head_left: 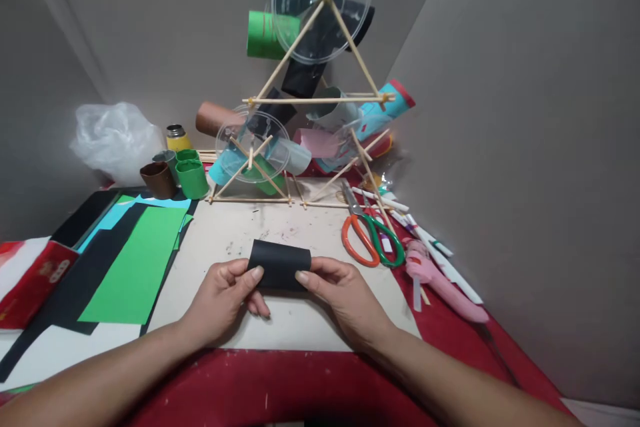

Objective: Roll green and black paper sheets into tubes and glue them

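Observation:
A piece of black paper [280, 265], which looks curved or rolled, is held between both hands above the pale board [210, 307]. My left hand [227, 290] pinches its left end, thumb in front and the lower fingers curled beneath. At the right end my right hand [343, 290] grips it the same way, thumb on the front face. Behind it stands a stick-and-plastic-disc wheel model [320, 100], bearing green, black, brown and blue paper tubes. Whether the black piece is a closed tube cannot be seen from here.
Sheets of coloured paper [133, 267] and a red packet [40, 273] lie on the left. Short paper tubes [191, 179], a yellow bottle [177, 138] and a plastic bag [120, 140] stand behind. To the right are scissors [363, 240] and a pink glue gun [440, 280].

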A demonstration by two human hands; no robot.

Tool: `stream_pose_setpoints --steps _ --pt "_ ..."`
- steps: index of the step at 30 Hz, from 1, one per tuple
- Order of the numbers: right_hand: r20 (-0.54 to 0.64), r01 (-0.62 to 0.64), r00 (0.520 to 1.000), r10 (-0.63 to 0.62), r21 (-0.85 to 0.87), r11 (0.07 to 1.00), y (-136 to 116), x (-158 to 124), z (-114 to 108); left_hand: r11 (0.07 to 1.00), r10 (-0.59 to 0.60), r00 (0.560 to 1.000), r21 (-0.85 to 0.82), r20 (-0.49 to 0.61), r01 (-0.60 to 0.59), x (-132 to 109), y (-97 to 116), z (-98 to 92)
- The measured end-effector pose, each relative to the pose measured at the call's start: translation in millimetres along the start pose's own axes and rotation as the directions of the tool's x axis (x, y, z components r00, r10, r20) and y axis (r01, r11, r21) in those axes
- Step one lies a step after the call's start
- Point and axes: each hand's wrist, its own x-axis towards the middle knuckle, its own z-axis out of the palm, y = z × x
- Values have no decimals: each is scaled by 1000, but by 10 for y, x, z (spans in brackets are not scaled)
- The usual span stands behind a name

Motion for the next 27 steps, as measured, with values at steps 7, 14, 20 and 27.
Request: stream_pose_setpoints --steps 7,14,20,27 --pt "75 -107 992 103 62 992 18 49 -49 999 -44 999 -4 22 44 55 -23 -21" --pt "85 -153 985 149 37 988 28 33 -63 997 -73 995 5 61 73 58 -15 -40" --pt "67 8 998 12 -289 957 -68 5 -72 997 -10 1000 82 19 9 24 6 -26" --pt "16 -59 998 63 -192 980 -55 52 -83 996 -8 999 90 36 5 -15 45 8"
